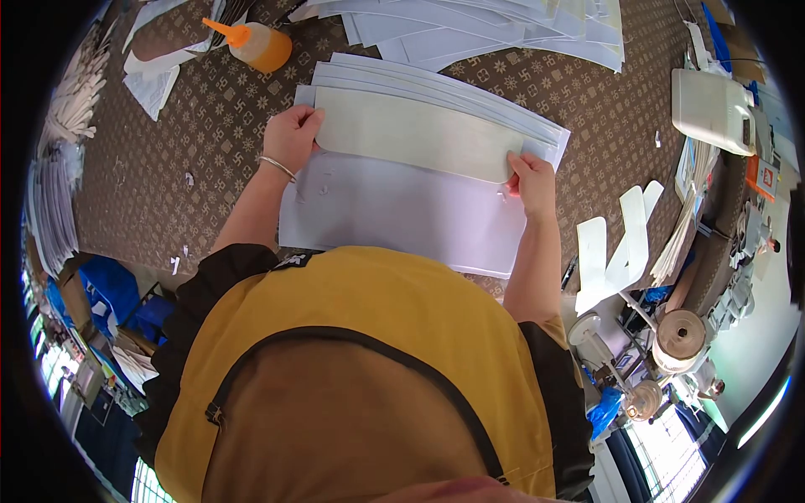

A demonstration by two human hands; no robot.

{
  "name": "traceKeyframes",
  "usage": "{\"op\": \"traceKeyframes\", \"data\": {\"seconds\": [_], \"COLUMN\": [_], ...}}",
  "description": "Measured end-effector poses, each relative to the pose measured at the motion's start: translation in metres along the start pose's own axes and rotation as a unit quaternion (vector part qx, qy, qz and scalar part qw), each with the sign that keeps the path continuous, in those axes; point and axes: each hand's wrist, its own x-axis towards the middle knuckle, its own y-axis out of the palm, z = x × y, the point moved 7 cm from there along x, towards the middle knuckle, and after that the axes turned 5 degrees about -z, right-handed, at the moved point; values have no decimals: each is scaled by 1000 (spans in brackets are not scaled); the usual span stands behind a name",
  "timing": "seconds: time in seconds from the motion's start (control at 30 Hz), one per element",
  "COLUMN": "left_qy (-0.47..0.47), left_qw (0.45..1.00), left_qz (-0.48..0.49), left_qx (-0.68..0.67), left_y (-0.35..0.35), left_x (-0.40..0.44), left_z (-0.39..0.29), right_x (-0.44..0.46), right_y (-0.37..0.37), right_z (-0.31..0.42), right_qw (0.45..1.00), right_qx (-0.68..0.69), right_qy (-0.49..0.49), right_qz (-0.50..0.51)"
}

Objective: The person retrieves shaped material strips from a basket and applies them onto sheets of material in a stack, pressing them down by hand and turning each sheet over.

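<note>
A long cream strip with rounded lower corners [411, 134] lies across a stack of pale lavender sheets [394, 214] right in front of me. My left hand [292, 137], with a bangle at the wrist, pinches the strip's left end between thumb and fingers. At the opposite end, my right hand [531, 180] grips the lower right corner the same way. Behind the strip, several sheet edges show in a fanned, stepped row. Small clear bits lie on the top sheet near both hands.
An orange-tipped glue bottle [267, 49] stands at the back left. More fanned sheets [486, 29] lie at the back. Cream strips [616, 247] rest at the right, beyond them a white jerrycan [713, 111]. Bundled strips [74, 105] line the left edge of the patterned table [168, 214].
</note>
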Motion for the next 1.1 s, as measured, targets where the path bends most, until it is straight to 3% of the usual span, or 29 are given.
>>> {"op": "traceKeyframes", "data": {"seconds": [0.17,0.27,0.3,0.37,0.53,0.6,0.67,0.73,0.83,1.1], "left_qy": [-16,-52,-53,-37,28,52,64,37,6,20], "left_qw": [1000,975,975,934,887,923,937,981,988,997], "left_qz": [10,79,79,206,297,277,268,170,136,74], "left_qx": [-19,-200,-202,-291,-352,-263,-214,-87,-71,16], "left_y": [-1,2,-2,-3,-4,-5,-4,-8,-3,4], "left_x": [-2,-1,-3,-20,-34,-26,-17,-3,4,8], "left_z": [1,16,13,-13,-55,-47,-33,-8,0,-3], "right_x": [3,2,1,0,-19,-19,-10,-7,-7,-5], "right_y": [1,-1,-1,-5,-17,-18,-18,-13,-6,-6], "right_z": [-3,-4,-5,-8,-12,-14,-24,-19,-10,-11], "right_qw": [1000,998,997,993,964,952,974,981,996,996], "right_qx": [28,52,64,96,240,276,206,174,83,85], "right_qy": [1,17,26,27,19,15,-23,-41,-17,-11], "right_qz": [12,35,47,61,116,130,91,72,30,2]}}
